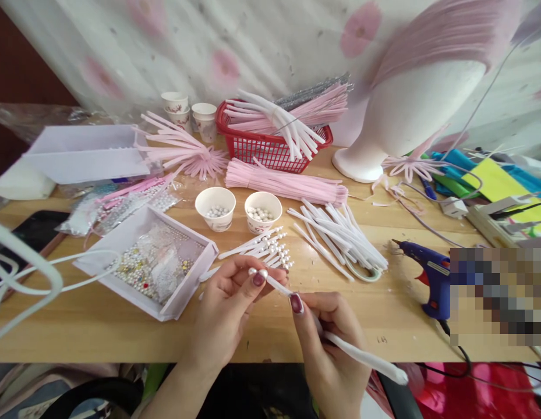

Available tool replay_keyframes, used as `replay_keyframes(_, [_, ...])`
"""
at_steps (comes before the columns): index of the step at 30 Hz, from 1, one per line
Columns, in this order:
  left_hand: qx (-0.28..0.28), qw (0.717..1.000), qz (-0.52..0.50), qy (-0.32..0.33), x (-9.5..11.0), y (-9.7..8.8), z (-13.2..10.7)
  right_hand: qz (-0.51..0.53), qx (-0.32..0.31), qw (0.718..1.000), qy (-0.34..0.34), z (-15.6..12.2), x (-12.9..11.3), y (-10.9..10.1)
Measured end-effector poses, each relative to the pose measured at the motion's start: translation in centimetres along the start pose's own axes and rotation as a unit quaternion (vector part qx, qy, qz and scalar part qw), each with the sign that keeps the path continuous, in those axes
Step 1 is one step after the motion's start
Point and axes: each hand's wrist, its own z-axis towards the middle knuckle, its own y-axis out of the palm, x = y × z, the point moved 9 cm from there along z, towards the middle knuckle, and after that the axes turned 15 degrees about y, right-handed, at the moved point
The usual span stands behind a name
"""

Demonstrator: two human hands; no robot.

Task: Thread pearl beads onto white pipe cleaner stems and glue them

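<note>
My right hand [331, 343] grips a white pipe cleaner [361, 356] that runs from the lower right up to my left hand. My left hand [233, 299] pinches a small white pearl bead [258, 272] at the tip of that pipe cleaner, thumb and forefinger pressed together. Just beyond my hands lies a bunch of white pipe cleaners tipped with pearls [270, 249]. Two paper cups [215, 208] [263, 211] holding pearl beads stand behind them.
A white tray of mixed beads [143, 265] sits at the left. Loose white pipe cleaners [340, 235], a pink bundle [287, 183], a red basket [270, 151], a white foam head [410, 110] and a blue glue gun [427, 276] lie on the wooden table [99, 326].
</note>
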Motion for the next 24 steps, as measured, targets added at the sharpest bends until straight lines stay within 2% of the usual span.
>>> replay_keyframes(4, [-0.013,1.0,0.013,0.011,0.2,0.0,0.0,0.006,-0.005,1.0,0.017,-0.1,0.0,0.2])
replay_keyframes(9, [0.013,1.0,-0.007,-0.004,-0.1,0.0,-0.2,0.009,0.011,1.0,0.021,-0.2,0.1,0.0])
replay_keyframes(15, [0.005,0.999,0.033,0.014,0.1,-0.3,-0.4,0.022,0.02,0.999,0.036,-0.6,0.0,0.2])
replay_keyframes(19, [0.013,0.999,0.039,0.008,0.0,-0.2,-0.6,0.035,0.001,0.998,0.045,-0.6,0.2,0.6])
replay_keyframes(24, [-0.003,0.997,0.076,0.006,0.2,-0.3,-0.5,0.088,-0.053,0.99,0.094,-0.1,1.2,1.6])
